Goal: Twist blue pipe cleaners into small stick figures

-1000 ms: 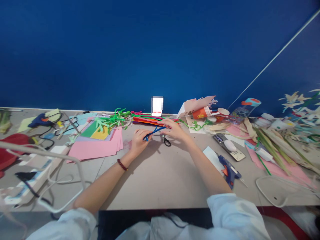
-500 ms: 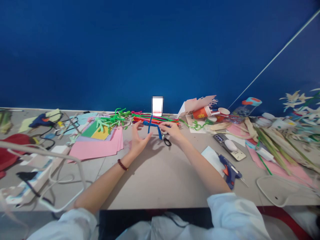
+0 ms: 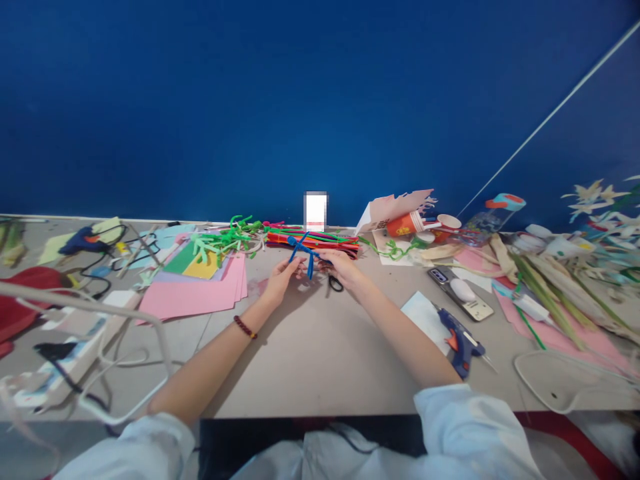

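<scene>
Both hands have closed in toward each other since the earlier frame: the left hand (image 3: 283, 280), which stood open, now pinches with the right hand (image 3: 344, 267) on a blue pipe-cleaner figure (image 3: 304, 253). Each hand grips one side of it, fingers curled, lifted just above the tabletop (image 3: 310, 347). The figure is a small cross of blue chenille stems, one upright and one crosswise, joined at a twisted middle, with a stem hanging down between the hands.

A loose twist could let the stems slide apart if either hand pulls too hard, and cut wire ends could prick the fingers. Black-handled scissors (image 3: 335, 283) lie just below the right hand, where a careless elbow or wrist could nudge them. Just behind the figure lies a bundle of red, orange and green pipe cleaners (image 3: 313, 243), which could snag a blue end.

Farther left are tangled green pipe cleaners (image 3: 225, 240) and a stack of pink paper (image 3: 193, 297). To the right sits a blue hot glue gun (image 3: 459, 345).
</scene>
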A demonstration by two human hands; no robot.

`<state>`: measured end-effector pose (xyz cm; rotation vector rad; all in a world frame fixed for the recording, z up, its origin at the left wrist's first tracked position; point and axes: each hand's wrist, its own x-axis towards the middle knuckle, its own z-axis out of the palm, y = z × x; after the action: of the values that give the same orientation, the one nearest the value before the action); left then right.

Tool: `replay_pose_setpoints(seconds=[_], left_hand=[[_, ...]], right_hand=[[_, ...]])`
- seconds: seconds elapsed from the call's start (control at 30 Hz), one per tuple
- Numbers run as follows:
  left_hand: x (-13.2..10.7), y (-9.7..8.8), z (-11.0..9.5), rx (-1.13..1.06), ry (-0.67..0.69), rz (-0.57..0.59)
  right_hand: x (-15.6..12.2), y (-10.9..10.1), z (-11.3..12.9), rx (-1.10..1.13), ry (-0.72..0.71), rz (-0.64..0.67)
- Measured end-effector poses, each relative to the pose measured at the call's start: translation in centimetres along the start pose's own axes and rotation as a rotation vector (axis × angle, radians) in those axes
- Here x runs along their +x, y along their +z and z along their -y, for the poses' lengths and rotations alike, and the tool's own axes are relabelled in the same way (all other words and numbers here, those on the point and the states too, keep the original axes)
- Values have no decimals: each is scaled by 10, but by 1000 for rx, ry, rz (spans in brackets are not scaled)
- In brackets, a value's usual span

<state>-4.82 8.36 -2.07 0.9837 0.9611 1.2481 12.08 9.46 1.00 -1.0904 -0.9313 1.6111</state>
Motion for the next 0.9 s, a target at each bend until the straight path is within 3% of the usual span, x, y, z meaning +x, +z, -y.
replay_pose_setpoints(seconds=[0.43, 0.9], left_hand=[[-1, 0, 2, -90, -109, 47], [-3, -2, 7, 85, -4, 3]], right_hand=[[-7, 3, -3, -139, -112, 268], [-1, 0, -12, -218, -72, 181]])
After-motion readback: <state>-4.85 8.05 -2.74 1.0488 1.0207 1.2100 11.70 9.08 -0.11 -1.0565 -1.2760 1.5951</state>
